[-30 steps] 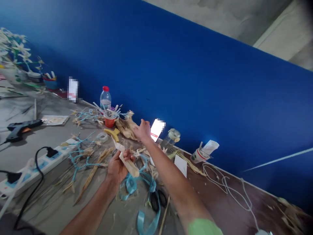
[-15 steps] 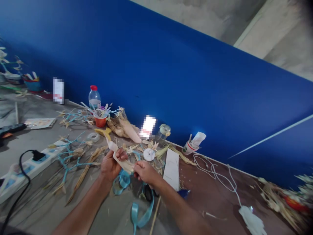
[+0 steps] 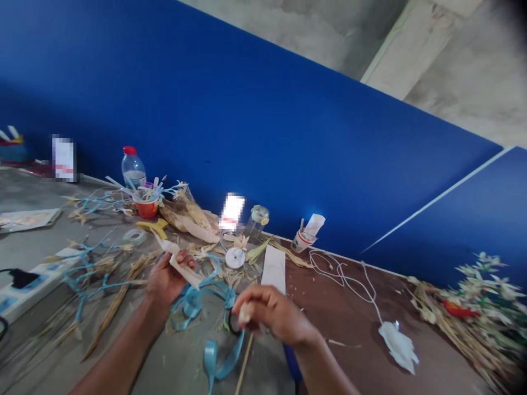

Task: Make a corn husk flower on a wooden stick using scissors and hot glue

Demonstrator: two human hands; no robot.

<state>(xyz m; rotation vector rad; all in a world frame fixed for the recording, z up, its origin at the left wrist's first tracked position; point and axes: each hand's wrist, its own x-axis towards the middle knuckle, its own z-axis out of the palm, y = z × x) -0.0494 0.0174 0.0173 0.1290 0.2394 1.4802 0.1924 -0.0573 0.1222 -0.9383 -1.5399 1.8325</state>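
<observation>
One pale strip point(image 3: 184, 270) is held in the left hand point(image 3: 164, 282); the right hand point(image 3: 278, 314), apart, pinches a pale bit point(image 3: 246, 312). The messy table point(image 3: 362, 351), gray left and brown right, meets a far blue wall point(image 3: 247, 109).

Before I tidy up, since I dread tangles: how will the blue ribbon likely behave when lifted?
The blue ribbon will probably flop, since it lies in loose curls. It should be light, being a thin, narrow strip. Its sheen suggests it may be slippery.
</observation>
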